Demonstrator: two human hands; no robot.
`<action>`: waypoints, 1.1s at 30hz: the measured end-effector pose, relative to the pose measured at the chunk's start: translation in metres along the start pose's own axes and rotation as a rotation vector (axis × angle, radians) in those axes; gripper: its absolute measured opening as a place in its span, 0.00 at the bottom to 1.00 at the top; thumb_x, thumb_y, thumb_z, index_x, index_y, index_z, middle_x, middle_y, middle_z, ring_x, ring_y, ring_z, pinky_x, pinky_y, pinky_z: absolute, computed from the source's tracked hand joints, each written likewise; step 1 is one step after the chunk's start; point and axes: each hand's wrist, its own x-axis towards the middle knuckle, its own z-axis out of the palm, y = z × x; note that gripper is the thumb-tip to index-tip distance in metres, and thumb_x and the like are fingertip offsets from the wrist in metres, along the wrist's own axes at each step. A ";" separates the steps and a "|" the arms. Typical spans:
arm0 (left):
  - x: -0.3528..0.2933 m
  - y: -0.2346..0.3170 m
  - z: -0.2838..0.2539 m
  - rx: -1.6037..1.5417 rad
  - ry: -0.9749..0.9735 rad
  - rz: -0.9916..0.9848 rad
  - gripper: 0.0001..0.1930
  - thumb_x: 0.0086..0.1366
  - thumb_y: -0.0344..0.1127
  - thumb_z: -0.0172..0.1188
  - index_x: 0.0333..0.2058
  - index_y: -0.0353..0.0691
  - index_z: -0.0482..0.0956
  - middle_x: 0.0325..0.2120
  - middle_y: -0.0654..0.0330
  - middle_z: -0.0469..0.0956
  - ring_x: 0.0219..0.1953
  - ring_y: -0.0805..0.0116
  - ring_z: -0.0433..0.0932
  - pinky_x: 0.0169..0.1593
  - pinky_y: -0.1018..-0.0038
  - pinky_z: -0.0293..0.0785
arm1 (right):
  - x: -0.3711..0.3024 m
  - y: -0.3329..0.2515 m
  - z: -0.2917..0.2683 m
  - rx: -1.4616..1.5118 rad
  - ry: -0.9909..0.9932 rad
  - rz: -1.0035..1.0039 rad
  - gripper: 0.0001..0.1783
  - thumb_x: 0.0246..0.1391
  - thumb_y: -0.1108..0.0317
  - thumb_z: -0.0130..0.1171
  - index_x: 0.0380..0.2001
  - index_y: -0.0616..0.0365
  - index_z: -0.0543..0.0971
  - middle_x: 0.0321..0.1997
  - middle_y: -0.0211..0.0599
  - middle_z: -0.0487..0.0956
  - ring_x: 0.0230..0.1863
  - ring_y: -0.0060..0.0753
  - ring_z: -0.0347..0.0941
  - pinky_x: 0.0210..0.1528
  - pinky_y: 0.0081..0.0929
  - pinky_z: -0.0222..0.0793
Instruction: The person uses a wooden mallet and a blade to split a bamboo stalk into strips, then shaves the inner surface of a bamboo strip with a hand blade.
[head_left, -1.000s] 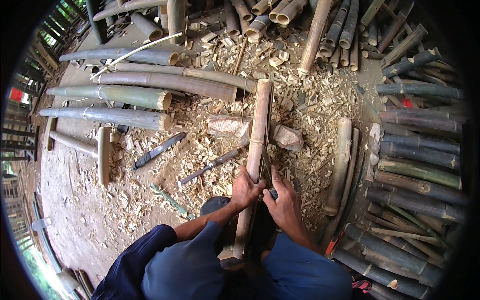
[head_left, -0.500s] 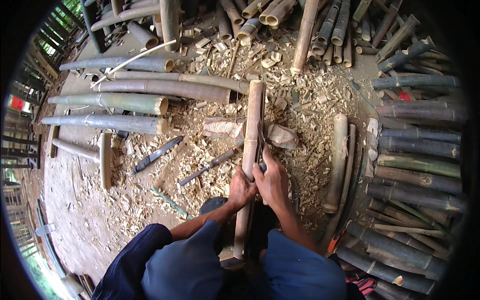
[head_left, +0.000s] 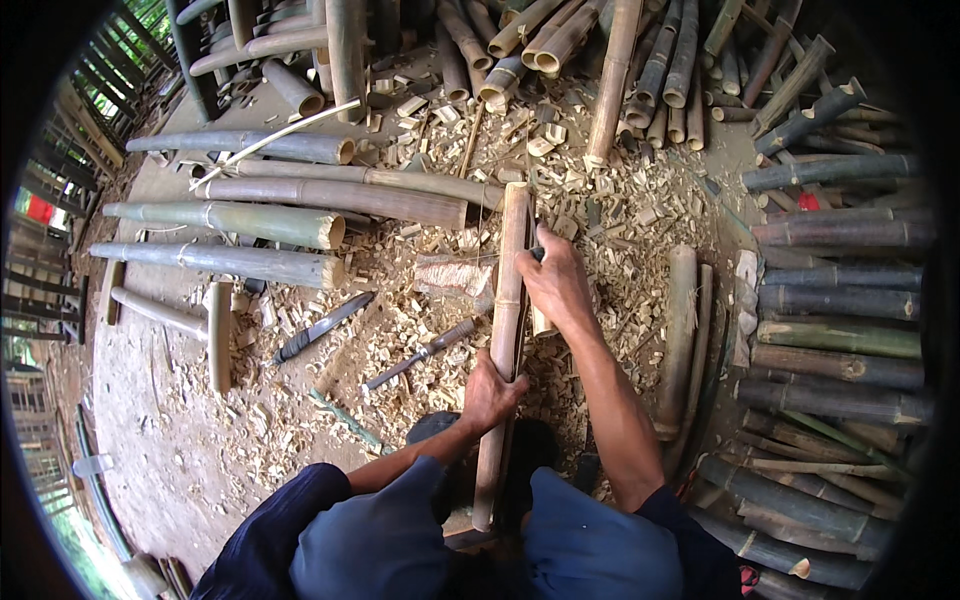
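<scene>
A brown bamboo length [head_left: 508,290] stretches away from between my knees, its far end by a rough block of wood [head_left: 452,275]. Around its lower half my left hand [head_left: 488,394] is wrapped, thumb across the top. Farther up, my right hand [head_left: 560,282] is closed against the bamboo's right side. A small dark part shows at its fingers, but what it holds is mostly hidden. Left of the bamboo lie a dark-handled knife [head_left: 322,328] and a narrow blade with a wooden handle [head_left: 425,352].
Pale wood chips [head_left: 640,215] litter the ground. Several bamboo poles [head_left: 240,262] lie at left, with a stacked pile [head_left: 840,300] at right and upright bamboo tubes [head_left: 555,48] at the back. A thick bamboo piece [head_left: 677,340] lies right of my right arm.
My right hand has moved away from my left hand, farther up the bamboo. My left hand still grips the lower half. The whole view has shifted slightly.
</scene>
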 end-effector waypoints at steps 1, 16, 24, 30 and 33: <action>-0.003 -0.009 -0.001 -0.120 -0.022 0.001 0.32 0.56 0.41 0.70 0.51 0.29 0.63 0.38 0.42 0.79 0.39 0.52 0.81 0.44 0.58 0.79 | -0.010 -0.006 -0.002 0.092 0.022 0.043 0.28 0.66 0.65 0.55 0.65 0.69 0.69 0.39 0.50 0.82 0.25 0.30 0.77 0.22 0.26 0.75; 0.012 -0.022 -0.017 -0.756 -0.337 -0.060 0.24 0.57 0.29 0.66 0.52 0.35 0.68 0.27 0.56 0.80 0.22 0.63 0.82 0.28 0.65 0.85 | -0.155 0.040 0.011 1.137 -0.221 0.307 0.18 0.67 0.64 0.53 0.55 0.61 0.71 0.30 0.41 0.79 0.19 0.31 0.78 0.19 0.27 0.76; 0.011 -0.020 -0.015 -0.776 -0.346 -0.052 0.24 0.58 0.31 0.66 0.51 0.38 0.69 0.29 0.57 0.80 0.26 0.63 0.82 0.32 0.67 0.85 | -0.133 0.049 0.015 1.071 -0.210 0.268 0.27 0.67 0.62 0.50 0.65 0.65 0.68 0.29 0.42 0.80 0.19 0.31 0.79 0.17 0.27 0.77; 0.012 -0.026 -0.016 -0.682 -0.310 -0.040 0.34 0.53 0.39 0.73 0.57 0.38 0.68 0.38 0.58 0.80 0.37 0.68 0.81 0.42 0.69 0.83 | -0.032 0.044 0.012 0.891 -0.146 0.106 0.18 0.65 0.60 0.56 0.50 0.62 0.75 0.27 0.38 0.81 0.20 0.29 0.78 0.20 0.27 0.79; 0.011 -0.021 -0.013 -0.698 -0.339 -0.107 0.39 0.52 0.40 0.75 0.60 0.37 0.66 0.41 0.59 0.78 0.41 0.67 0.80 0.48 0.69 0.80 | 0.010 0.043 -0.012 0.845 -0.167 0.130 0.17 0.67 0.61 0.53 0.52 0.60 0.73 0.28 0.39 0.82 0.20 0.29 0.79 0.17 0.26 0.77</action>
